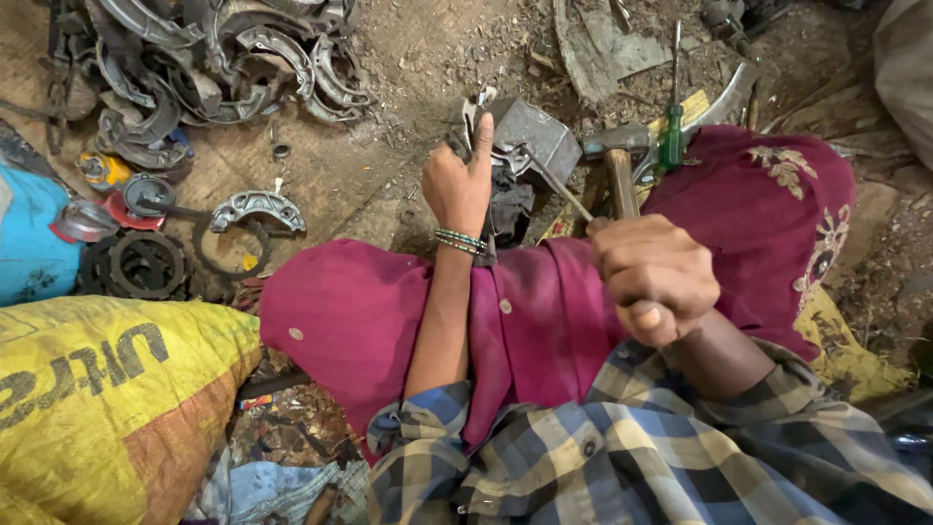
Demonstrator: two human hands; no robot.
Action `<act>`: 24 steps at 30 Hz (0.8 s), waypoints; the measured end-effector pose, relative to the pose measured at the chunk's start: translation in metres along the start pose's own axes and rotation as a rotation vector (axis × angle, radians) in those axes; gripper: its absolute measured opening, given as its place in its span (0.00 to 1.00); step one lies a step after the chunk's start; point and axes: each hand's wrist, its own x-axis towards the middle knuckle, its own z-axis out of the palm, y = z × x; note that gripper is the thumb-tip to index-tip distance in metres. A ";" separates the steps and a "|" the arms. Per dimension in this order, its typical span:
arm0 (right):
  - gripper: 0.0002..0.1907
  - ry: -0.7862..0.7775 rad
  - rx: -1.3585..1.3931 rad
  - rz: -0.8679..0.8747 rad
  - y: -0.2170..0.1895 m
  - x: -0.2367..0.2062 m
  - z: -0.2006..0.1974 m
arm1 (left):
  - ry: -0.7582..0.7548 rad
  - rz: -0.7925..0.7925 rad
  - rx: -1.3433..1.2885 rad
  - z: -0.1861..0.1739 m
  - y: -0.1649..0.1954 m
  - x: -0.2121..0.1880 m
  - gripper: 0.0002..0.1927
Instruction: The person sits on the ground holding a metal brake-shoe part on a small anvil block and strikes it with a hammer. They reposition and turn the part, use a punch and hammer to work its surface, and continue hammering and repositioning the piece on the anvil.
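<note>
My left hand (459, 183) grips a curved grey metal part (479, 109) and holds it upright against a steel block (535, 131) on the ground, with my index finger stretched along it. My right hand (653, 275) is closed around the wooden handle of a hammer (620, 165), whose metal head lies just right of the block. A thin metal rod (562, 187) slants from the block toward my right hand. Magenta cloth (544, 311) covers my knees under both forearms.
A pile of curved metal brake shoes (219, 68) lies at the top left, with one loose shoe (258, 207) and round black parts (136, 262) nearer. A green-handled screwdriver (673, 131) rests beside the hammer. A yellow sack (107, 399) fills the lower left.
</note>
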 end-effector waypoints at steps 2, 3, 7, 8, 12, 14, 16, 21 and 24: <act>0.22 -0.122 -0.010 0.025 -0.001 -0.001 -0.003 | 0.014 0.023 0.012 0.000 0.001 0.000 0.38; 0.22 -0.151 -0.022 0.005 -0.002 -0.001 -0.003 | 0.029 0.041 0.027 -0.001 0.001 0.001 0.36; 0.20 -0.193 -0.065 -0.007 0.002 -0.003 0.000 | -0.031 0.063 -0.003 -0.004 0.004 0.001 0.27; 0.19 -0.184 -0.074 0.008 0.005 -0.003 0.002 | -0.051 0.090 -0.022 -0.005 0.005 0.000 0.25; 0.22 0.172 -0.056 0.013 0.025 -0.002 0.001 | -0.104 0.144 -0.107 -0.006 0.005 -0.002 0.20; 0.23 0.263 -0.057 0.073 0.032 -0.001 -0.002 | -0.106 0.148 -0.146 -0.003 0.002 -0.002 0.20; 0.24 0.338 -0.087 0.179 0.035 0.001 -0.003 | -0.099 0.153 -0.174 0.002 -0.002 -0.001 0.21; 0.26 0.403 -0.103 0.273 0.037 0.017 0.009 | 0.000 0.237 -0.322 0.016 -0.015 -0.001 0.19; 0.26 0.430 -0.158 0.304 0.040 0.035 0.015 | 0.044 0.257 -0.351 0.022 -0.018 -0.003 0.18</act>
